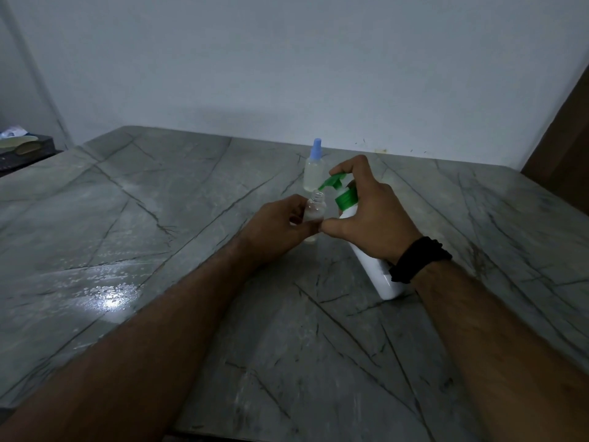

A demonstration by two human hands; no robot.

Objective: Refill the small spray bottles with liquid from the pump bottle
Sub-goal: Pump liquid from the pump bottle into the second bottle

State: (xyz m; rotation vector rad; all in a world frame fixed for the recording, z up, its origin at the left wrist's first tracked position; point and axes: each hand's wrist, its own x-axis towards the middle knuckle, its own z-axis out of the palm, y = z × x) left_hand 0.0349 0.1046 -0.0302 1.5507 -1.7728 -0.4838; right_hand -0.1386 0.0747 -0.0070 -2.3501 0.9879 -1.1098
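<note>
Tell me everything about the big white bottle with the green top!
The pump bottle is white, smooth plastic by the look of it, with a green collar and green pump head. It is tilted, its base low near the marble table, its spout aimed at the open mouth of the small clear bottle. The right hand wraps its neck, a finger on the pump. The left hand holds the small bottle.
</note>
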